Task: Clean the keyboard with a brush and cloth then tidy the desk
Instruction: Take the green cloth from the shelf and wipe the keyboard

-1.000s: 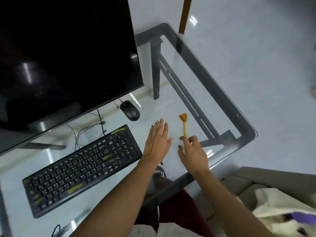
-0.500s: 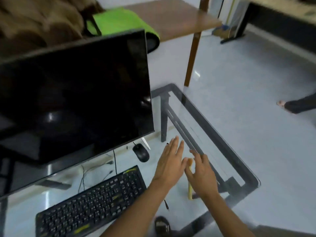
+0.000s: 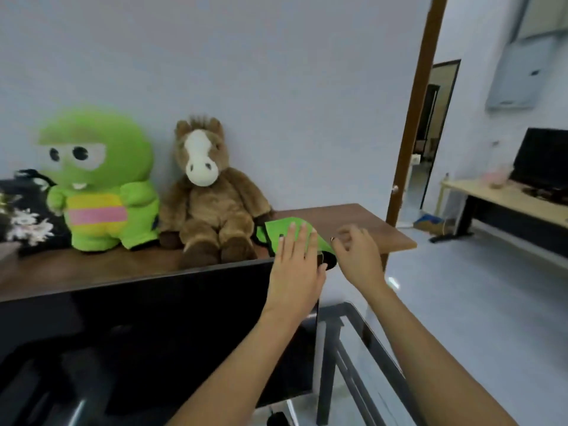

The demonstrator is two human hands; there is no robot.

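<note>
Step in hand, as judged: fetching the cloth; neither keyboard nor brush is in view, so no cleaning can be confirmed.

Far left of the brown wooden shelf (image 3: 362, 221) sits a green plush figure with a pink-and-yellow belly (image 3: 98, 186); beside it, a brown plush horse with a white muzzle (image 3: 209, 192).

Next comes the bright green cloth item with black trim (image 3: 278, 230), lying on the shelf behind the top edge of the black flat monitor (image 3: 138, 327), just right of the horse. It looks flat, soft and folded; whether it is a plain cloth cannot be told.

The left hand (image 3: 295, 272) is empty, fingers extended flat over the green fabric; contact cannot be told. The right hand (image 3: 356, 256) is blurred, fingers loosely curled, holding nothing visible.

The next move calls for pinching the fabric and lifting it clear of the monitor.
</note>
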